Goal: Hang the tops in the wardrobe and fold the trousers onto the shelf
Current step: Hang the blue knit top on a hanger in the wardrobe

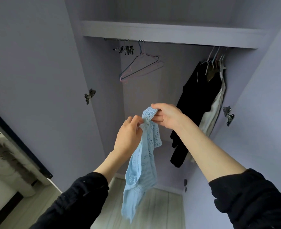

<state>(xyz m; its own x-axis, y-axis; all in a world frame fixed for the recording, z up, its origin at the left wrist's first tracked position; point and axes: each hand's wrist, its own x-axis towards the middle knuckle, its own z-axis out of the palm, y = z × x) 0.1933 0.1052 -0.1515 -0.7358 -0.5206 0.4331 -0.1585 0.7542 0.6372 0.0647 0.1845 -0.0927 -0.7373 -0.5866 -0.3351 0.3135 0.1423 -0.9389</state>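
Light blue knitted top (141,161), with an open lacy pattern, hangs bunched and limp in mid-air in front of an open wardrobe, held at its upper end by both hands. Just right of the top's upper edge, the right hand (167,117) grips a fold of the knit between thumb and curled fingers. Just left of that edge, the left hand (128,136) pinches the fabric with its fingertips. Both forearms are bare, with black sleeves (252,197) pushed up near the elbows. Above the top, a rail (161,41) under a pale shelf (169,33) carries several empty wire hangers (140,66) and what appear to be clip hangers, too small to tell for certain. Above and right of the top, a black garment (194,103) and a white garment (216,104) hang on the same rail. Below the top lies the wardrobe's pale wooden floor (161,205).
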